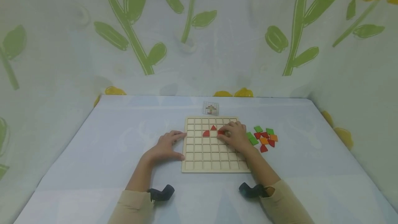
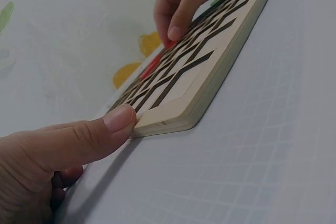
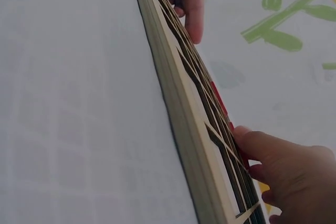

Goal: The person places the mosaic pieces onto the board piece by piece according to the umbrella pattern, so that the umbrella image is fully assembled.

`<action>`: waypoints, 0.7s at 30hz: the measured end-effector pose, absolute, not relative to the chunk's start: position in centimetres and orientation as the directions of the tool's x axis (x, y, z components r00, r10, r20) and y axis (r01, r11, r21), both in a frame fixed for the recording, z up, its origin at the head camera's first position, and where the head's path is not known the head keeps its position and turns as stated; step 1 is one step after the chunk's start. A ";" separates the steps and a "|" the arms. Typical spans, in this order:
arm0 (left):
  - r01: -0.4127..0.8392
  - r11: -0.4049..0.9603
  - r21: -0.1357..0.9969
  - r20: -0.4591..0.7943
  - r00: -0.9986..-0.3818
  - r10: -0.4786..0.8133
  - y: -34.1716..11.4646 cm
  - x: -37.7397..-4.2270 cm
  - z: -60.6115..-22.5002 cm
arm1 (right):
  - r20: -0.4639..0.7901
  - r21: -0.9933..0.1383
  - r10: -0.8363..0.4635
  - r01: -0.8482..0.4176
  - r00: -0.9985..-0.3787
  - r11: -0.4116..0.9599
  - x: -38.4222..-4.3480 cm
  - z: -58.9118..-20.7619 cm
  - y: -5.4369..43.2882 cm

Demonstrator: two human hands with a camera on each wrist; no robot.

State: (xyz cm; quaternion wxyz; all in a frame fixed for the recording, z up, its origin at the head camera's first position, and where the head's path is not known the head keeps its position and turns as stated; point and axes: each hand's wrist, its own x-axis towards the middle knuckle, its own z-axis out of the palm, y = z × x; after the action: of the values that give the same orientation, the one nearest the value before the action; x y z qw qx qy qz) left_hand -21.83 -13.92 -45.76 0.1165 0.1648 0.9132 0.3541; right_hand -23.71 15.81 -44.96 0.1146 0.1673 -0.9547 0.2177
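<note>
A wooden grid board [image 1: 198, 156] with square recesses lies on the table. On it are a red triangle piece [image 1: 213, 127] and a red rounded piece [image 1: 206, 133]. My right hand [image 1: 235, 137] is over the board's upper right part, its thumb and fingertips pinching another red piece [image 1: 220, 132] at a grid square; the hand partly hides its shape. Along the board's left edge, my left hand [image 1: 165, 148] rests with thumb and fingers spread. In the left wrist view, the left thumb [image 2: 102, 135] touches the board's corner.
Right of the board lie loose pieces: several green squares [image 1: 258, 129], orange squares [image 1: 264, 141] and red pieces [image 1: 264, 148]. Behind the board is a small clear card [image 1: 210, 108] with a grid and a brownish figure. A flower-patterned wall encloses the white table [image 1: 124, 130].
</note>
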 end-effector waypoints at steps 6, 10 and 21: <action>0.218 0.697 0.683 -0.094 -0.920 0.380 -14.0 -21.9 -45.9 | 0.295 -0.399 -0.295 -0.397 -0.909 0.827 -23.4 -44.6 15.9; 0.215 0.697 0.685 -0.095 -0.921 0.378 -14.0 -21.9 -45.9 | 0.290 -0.447 -0.310 -0.415 -0.905 0.792 -23.4 -44.8 16.1; 0.210 0.700 0.683 -0.099 -0.923 0.373 -14.0 -21.8 -46.0 | 0.262 -0.499 -0.251 -0.353 -0.932 0.791 -23.7 -45.4 16.6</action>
State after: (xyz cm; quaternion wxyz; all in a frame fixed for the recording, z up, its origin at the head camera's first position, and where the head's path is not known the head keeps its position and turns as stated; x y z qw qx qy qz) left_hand -21.81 -13.97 -45.97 0.1154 0.1591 0.9147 0.3531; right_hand -23.74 16.64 -45.39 0.0915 0.1603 -0.9420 0.2803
